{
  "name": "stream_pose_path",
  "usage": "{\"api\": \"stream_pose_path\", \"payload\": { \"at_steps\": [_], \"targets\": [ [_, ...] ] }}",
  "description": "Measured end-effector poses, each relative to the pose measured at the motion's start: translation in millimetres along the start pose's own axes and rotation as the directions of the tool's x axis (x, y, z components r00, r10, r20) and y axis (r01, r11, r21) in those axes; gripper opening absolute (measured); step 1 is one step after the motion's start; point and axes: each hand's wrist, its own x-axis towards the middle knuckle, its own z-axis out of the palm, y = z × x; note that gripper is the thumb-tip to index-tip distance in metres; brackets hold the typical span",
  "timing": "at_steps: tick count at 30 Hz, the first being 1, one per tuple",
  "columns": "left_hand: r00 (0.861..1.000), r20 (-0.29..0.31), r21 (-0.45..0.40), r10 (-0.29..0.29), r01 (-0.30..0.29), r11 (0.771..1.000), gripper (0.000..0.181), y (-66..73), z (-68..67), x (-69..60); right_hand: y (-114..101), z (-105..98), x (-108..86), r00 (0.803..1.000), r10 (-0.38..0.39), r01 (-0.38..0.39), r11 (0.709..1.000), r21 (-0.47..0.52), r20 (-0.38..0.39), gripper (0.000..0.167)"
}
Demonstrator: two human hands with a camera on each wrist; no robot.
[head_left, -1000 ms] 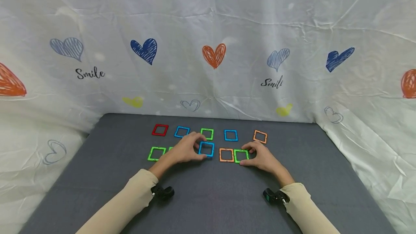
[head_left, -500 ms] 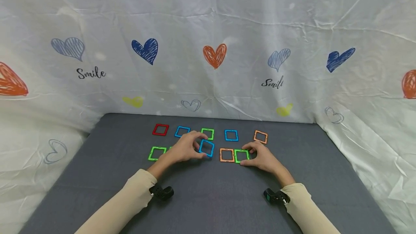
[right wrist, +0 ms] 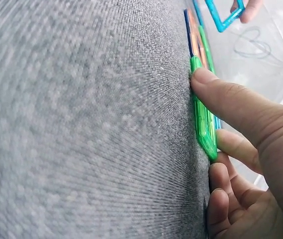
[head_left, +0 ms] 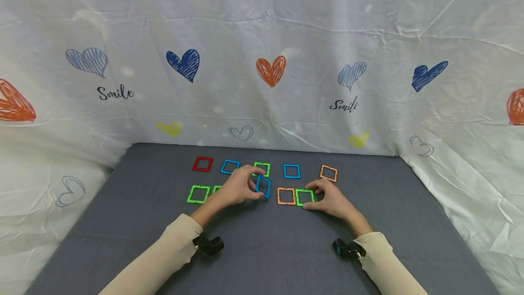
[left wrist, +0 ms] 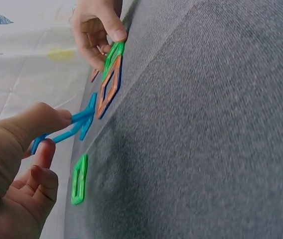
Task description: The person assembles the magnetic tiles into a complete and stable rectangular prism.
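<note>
My left hand [head_left: 235,189] pinches a blue square magnetic tile [head_left: 269,189] between thumb and fingers, tilted above the cloth. In the left wrist view this blue tile [left wrist: 87,114] appears nearly edge-on, apart from an orange square tile [head_left: 279,196]. That orange one lies flat on the table and touches a green square tile [head_left: 304,190] on its right. With thumb and fingertips, my right hand [head_left: 329,199] grips the green tile by its edges; the right wrist view shows the thumb on the green tile's edge [right wrist: 205,130].
Behind the hands lie a red tile [head_left: 203,158], a blue tile [head_left: 292,165], an orange tile [head_left: 322,172] and others. At left is a green tile [head_left: 189,194], with another green one [head_left: 216,187] partly hidden by my left hand. Grey cloth [head_left: 270,249] covers the table.
My left hand has turned the blue tile from facing the head camera to a steeper slant and shifted slightly right. My right hand stays on the green tile.
</note>
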Motion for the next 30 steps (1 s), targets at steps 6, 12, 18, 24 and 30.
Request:
{"api": "stream_pose_path", "payload": {
  "at_steps": [6,12,18,24,30],
  "targets": [
    [0.999,0.003,0.012,-0.034,0.033,0.999,0.059,0.8,6.6,1.6,0.3,0.1,-0.1,1.0,0.004,-0.004,1.0,0.001,-0.001,0.054],
    [0.999,0.012,0.023,-0.038,0.038,0.999,0.059,2.3,11.0,2.7,0.4,-0.2,-0.2,1.0,-0.002,0.002,1.0,0.001,-0.002,0.054],
    [0.999,0.022,0.034,-0.035,0.034,0.999,0.059,2.7,13.4,3.6,0.7,0.2,-0.4,1.0,-0.002,0.002,1.0,0.005,-0.001,0.053],
    [0.999,0.03,0.036,-0.036,0.035,0.999,0.059,2.0,15.9,4.5,1.0,0.5,-0.5,1.0,-0.005,0.005,1.0,0.004,-0.004,0.053],
    [0.999,0.032,0.047,-0.04,0.038,0.998,0.058,4.0,16.9,4.5,0.7,0.8,-0.7,1.0,-0.008,0.008,1.0,0.003,-0.007,0.052]
  ]
}}
